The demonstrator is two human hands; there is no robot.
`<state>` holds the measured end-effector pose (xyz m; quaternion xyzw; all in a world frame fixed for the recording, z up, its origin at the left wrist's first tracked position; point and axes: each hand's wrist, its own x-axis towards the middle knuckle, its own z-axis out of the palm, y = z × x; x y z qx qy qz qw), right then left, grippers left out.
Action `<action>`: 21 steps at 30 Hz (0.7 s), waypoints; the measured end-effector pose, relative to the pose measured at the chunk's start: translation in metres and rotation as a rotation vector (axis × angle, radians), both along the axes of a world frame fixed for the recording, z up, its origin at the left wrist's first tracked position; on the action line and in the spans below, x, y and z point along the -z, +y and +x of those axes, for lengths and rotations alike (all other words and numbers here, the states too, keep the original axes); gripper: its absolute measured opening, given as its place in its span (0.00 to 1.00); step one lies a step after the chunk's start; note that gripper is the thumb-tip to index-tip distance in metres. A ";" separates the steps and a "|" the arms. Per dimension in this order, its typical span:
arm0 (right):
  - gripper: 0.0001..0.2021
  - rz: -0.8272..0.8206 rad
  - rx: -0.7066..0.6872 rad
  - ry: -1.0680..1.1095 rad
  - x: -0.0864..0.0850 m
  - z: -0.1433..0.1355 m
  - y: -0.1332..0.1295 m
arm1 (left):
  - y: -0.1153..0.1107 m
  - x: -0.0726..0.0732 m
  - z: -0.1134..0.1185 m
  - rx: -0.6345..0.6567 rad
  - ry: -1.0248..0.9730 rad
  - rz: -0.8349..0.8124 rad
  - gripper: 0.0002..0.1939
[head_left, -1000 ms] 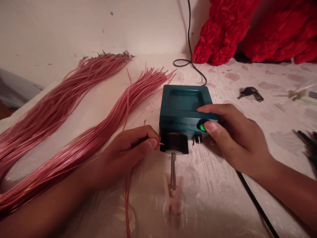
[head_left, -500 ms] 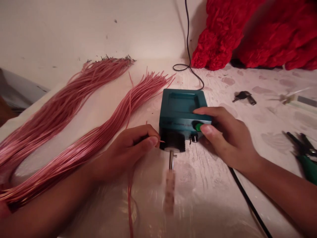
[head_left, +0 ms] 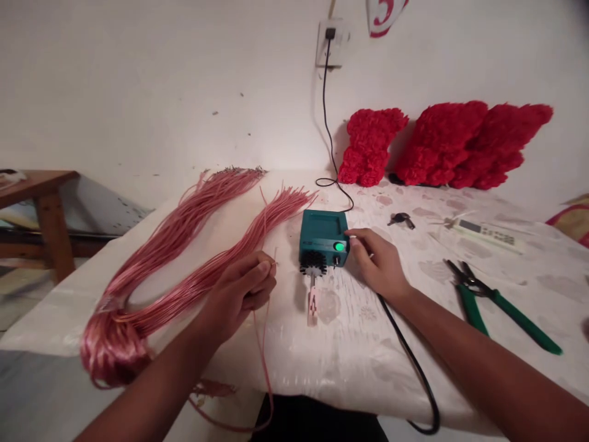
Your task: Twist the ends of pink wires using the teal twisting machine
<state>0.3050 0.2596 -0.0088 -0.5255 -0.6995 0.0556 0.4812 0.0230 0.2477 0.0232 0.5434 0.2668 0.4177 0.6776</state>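
Observation:
My left hand (head_left: pixel 251 282) is closed in a pinch on a thin pink cord (head_left: pixel 264 362), which loops down past the table edge. A short, thin end pokes out at its fingertips, left of a small teal motor unit (head_left: pixel 324 228). Against the unit's right side rests my right hand (head_left: pixel 380 261), its index finger at the top corner and the thumb close to the lit green button (head_left: pixel 339 247). A black toothed wheel (head_left: pixel 313 264) sits at the unit's front. From it a metal shaft carries a pale pink clip (head_left: pixel 312 306).
Bundled pink cords (head_left: pixel 184 245) lie on the left. Green-handled pliers (head_left: pixel 506 307), a black key-like item (head_left: pixel 402 220) and a white remote (head_left: pixel 490 234) lie right. Red flower-covered shapes (head_left: pixel 368 147) stand by the wall. A black cable (head_left: pixel 327 104) runs to the wall socket.
The view has pulled back and tilted up. My left hand has moved away from the black wheel, my right thumb has come off the green button, and the clip, blurred before, now looks sharp.

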 end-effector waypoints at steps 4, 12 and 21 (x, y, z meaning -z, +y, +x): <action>0.11 0.005 -0.015 0.180 -0.030 -0.031 -0.067 | -0.058 0.006 -0.007 -0.075 -0.180 -0.106 0.14; 0.06 -0.321 -0.367 0.249 -0.037 -0.101 -0.174 | -0.138 0.022 -0.005 -0.166 -0.271 -0.191 0.14; 0.07 -0.137 -0.468 0.176 -0.033 -0.121 -0.196 | -0.175 0.043 -0.006 -0.127 -0.229 0.011 0.09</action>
